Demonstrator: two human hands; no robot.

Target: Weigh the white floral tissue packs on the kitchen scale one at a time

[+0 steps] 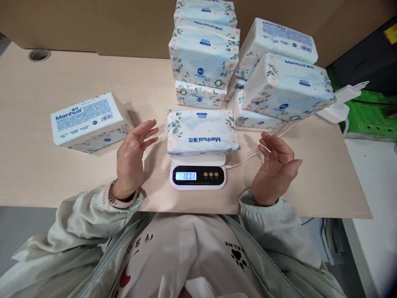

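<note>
A pack of tissues (202,128) lies on a small white digital scale (198,184), its lettering upside down to me. The lit display (186,176) reads about 1031, possibly with a decimal point. To the left of the scale, my left hand (133,153) is raised with fingers apart, holding nothing. My right hand (274,167) is on the other side, palm turned inward, fingers loosely spread and likewise without anything in it. Neither hand touches the pack. Another tissue pack (88,124) rests on the table just beyond my left hand.
Several tissue packs (204,54) are stacked behind the scale, with a second pile (288,85) to the right. A white cable (245,160) runs from the scale towards a power strip (333,111). A green crate (372,120) stands far right; a brown panel (124,25) backs the table.
</note>
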